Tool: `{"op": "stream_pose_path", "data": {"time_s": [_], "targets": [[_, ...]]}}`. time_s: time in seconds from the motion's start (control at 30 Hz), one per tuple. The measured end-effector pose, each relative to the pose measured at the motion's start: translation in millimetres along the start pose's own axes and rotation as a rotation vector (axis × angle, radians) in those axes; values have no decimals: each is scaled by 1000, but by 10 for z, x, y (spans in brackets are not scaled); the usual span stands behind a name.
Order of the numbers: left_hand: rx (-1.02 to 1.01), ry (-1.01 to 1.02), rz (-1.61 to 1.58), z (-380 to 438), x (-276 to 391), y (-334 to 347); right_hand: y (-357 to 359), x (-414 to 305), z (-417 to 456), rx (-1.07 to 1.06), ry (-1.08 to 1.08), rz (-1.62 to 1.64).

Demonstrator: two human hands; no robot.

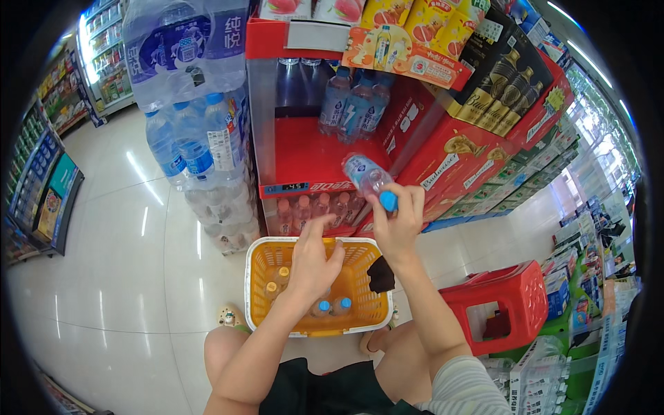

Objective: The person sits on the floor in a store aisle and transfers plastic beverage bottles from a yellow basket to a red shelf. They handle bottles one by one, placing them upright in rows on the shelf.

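My right hand (402, 223) grips a clear plastic bottle (360, 171) by its neck, just below the blue cap. The bottle is tilted, its base pointing toward the red shelf (316, 150) of a display rack. Several similar bottles (350, 106) stand upright at the back right of that shelf. My left hand (315, 259) holds nothing, fingers apart, over a yellow plastic basket (363, 316) with a white rim. Inside the basket stand bottles with yellow caps (282, 272) and bottles with blue caps (342, 305); my left forearm hides part of the inside.
Shrink-wrapped water packs (192, 140) are stacked left of the rack. Red Budweiser cartons (451, 166) line its right side. Pink-capped bottles (303, 210) fill the lower shelf. A red plastic stool (498, 306) is at my right. A dark cloth (381, 275) hangs on the basket's right rim.
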State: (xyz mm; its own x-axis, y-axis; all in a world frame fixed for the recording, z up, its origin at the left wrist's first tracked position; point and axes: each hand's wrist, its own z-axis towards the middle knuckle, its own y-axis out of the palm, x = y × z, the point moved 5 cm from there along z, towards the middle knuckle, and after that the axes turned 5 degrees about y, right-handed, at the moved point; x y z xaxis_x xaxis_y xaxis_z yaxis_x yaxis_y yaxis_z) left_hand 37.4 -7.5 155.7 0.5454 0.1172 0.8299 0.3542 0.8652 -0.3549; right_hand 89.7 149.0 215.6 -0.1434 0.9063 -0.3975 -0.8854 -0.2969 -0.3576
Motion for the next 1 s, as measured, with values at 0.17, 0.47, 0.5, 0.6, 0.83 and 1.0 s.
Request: {"op": "stream_pose_path", "data": {"time_s": [0.17,0.47,0.5,0.6,0.83,1.0], "targets": [[69,246,250,30,245,33,-263,-273,-109,-117,317,332],[-220,-112,59,-209,77,426,-170,68,-374,-380,633,387],[-233,-115,61,-218,76,448,-172,104,-392,-392,654,386],[-234,-128,53,-264,120,465,-195,92,-381,-408,649,354],[-240,-170,52,-293,169,519,-219,126,-374,-428,661,330],[-229,-170,88,-289,173,518,-226,117,-360,-438,652,320]]}}
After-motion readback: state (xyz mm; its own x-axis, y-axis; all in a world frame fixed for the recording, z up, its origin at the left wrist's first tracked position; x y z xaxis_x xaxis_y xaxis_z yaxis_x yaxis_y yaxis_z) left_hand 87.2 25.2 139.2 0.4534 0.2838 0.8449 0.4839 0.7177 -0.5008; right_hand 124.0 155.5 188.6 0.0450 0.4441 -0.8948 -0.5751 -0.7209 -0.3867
